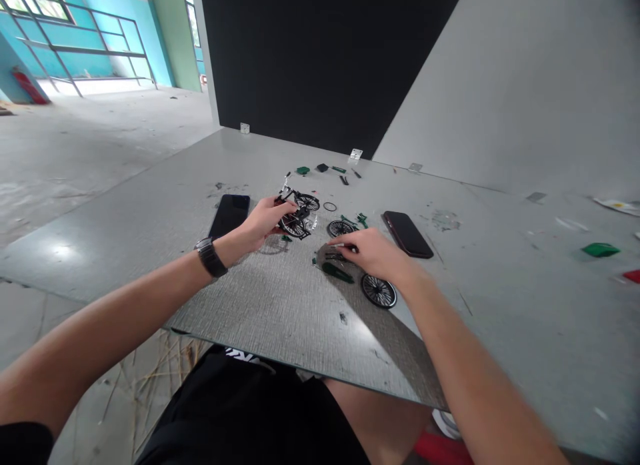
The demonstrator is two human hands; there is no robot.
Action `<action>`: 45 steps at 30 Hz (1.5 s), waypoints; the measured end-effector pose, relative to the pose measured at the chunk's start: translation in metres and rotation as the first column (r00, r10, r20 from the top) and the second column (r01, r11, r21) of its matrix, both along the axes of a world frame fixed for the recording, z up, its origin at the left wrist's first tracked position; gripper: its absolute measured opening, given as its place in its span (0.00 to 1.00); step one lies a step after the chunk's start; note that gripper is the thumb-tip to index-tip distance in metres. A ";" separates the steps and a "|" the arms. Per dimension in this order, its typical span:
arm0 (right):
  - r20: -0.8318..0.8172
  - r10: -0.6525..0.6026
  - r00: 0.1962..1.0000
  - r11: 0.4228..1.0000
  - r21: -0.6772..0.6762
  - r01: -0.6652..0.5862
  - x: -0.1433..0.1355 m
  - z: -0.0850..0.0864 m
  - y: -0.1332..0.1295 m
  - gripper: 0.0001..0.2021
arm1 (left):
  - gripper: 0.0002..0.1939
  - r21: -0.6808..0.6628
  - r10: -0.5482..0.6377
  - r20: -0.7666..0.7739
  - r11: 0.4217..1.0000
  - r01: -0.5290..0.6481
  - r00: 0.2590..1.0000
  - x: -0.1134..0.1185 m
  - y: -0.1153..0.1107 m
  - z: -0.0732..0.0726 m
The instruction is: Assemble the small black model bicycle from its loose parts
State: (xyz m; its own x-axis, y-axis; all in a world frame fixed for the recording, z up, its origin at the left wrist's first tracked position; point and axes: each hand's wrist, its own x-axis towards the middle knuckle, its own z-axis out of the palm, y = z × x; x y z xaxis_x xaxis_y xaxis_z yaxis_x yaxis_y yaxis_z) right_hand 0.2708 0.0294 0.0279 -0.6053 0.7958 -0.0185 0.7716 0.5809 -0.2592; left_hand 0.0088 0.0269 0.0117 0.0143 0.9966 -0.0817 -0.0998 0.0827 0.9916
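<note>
My left hand [267, 221] is closed around a small black model bicycle [295, 215], held just above the table with its wheels towards the right. My right hand [367, 248] is over loose bicycle parts, index finger stretched out and thumb apart from it. Beneath its fingertips are small dark pieces, too blurred to name. A spoked wheel [341, 229] and a green frame part [361, 219] are just beyond it. Nearer to me lie a long green part [337, 273] and a second spoked wheel [379, 291], beside my right wrist.
The parts lie on a grey table [240, 298]. One phone [231, 213] is beside my left hand, another phone [407, 234] right of my right hand. Small green pieces [303, 171] and a thin ring [329, 206] lie farther back. A black panel [320, 65] stands behind.
</note>
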 end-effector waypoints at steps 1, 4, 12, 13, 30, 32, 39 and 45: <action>-0.001 0.002 1.000 1.000 -0.001 -0.002 0.000 0.000 0.000 0.17 | 0.09 -0.001 0.000 -0.003 1.000 0.000 1.000 0.000 0.000 0.000; 0.000 0.002 1.000 1.000 -0.003 -0.002 0.000 -0.001 0.001 0.17 | 0.09 -0.002 0.000 -0.011 1.000 0.000 1.000 0.000 0.000 0.000; 0.012 0.007 1.000 0.999 0.048 -0.008 0.000 -0.008 0.004 0.15 | 0.07 -0.017 -0.006 0.003 1.000 0.006 1.000 0.002 -0.002 0.004; 0.018 0.012 1.000 0.998 0.056 -0.013 0.000 -0.008 0.004 0.15 | 0.07 -0.015 -0.004 0.003 1.000 0.004 1.000 0.002 -0.002 0.005; 0.039 0.024 0.999 0.992 0.125 -0.028 -0.007 -0.010 0.004 0.16 | 0.05 -0.029 0.008 0.010 1.000 -0.008 1.000 0.005 -0.003 0.008; 0.050 0.030 0.998 0.991 0.127 -0.036 -0.007 -0.008 0.003 0.16 | 0.03 -0.023 0.008 0.015 1.000 -0.008 1.000 0.005 -0.002 0.006; 0.050 0.001 0.999 0.988 0.151 -0.008 -0.006 0.004 -0.002 0.16 | 0.02 -0.016 0.012 -0.003 1.000 -0.012 1.000 0.006 -0.001 0.008; 0.063 -0.020 0.998 0.992 0.123 0.012 -0.003 0.006 -0.002 0.17 | 0.02 -0.037 0.031 -0.016 0.999 -0.032 0.999 0.005 -0.004 0.011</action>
